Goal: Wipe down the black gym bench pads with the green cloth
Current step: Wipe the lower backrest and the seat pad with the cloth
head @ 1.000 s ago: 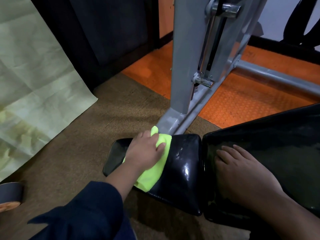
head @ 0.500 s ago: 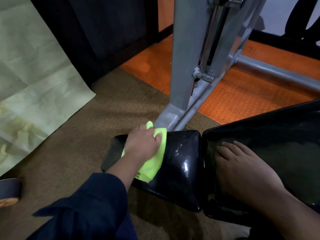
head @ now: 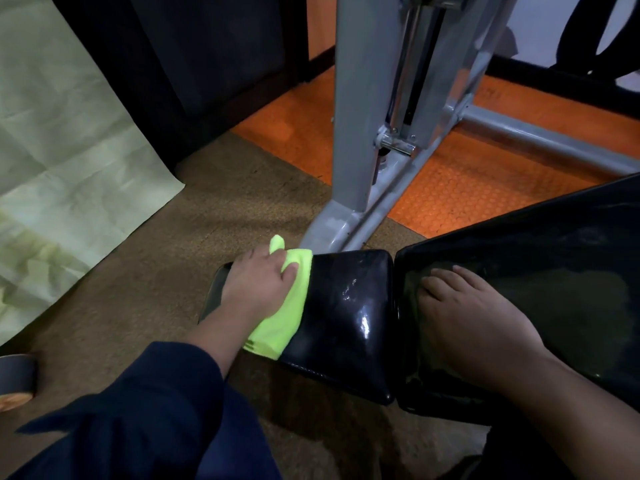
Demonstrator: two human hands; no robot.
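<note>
The small black seat pad [head: 346, 317] lies low in the middle, glossy and wet-looking. My left hand [head: 258, 287] presses the bright green cloth [head: 287, 313] flat on the pad's left part, fingers gripping the cloth's top edge. The larger black back pad [head: 554, 265] joins it on the right, angled upward. My right hand [head: 474, 323] rests flat on that pad's near left end, fingers spread, holding nothing. The left end of the seat pad is hidden under my hand and cloth.
A grey metal machine frame [head: 360, 133] rises just behind the seat pad, with a crossbar [head: 554, 143] running right over orange rubber flooring [head: 460, 188]. Brown carpet [head: 166, 271] lies around the bench. A pale green sheet [head: 62, 161] covers the left; a dark cabinet stands behind.
My left hand has slid the green cloth leftward along the seat pad, baring more shiny black surface to the right. My right hand has stayed put on the back pad.
</note>
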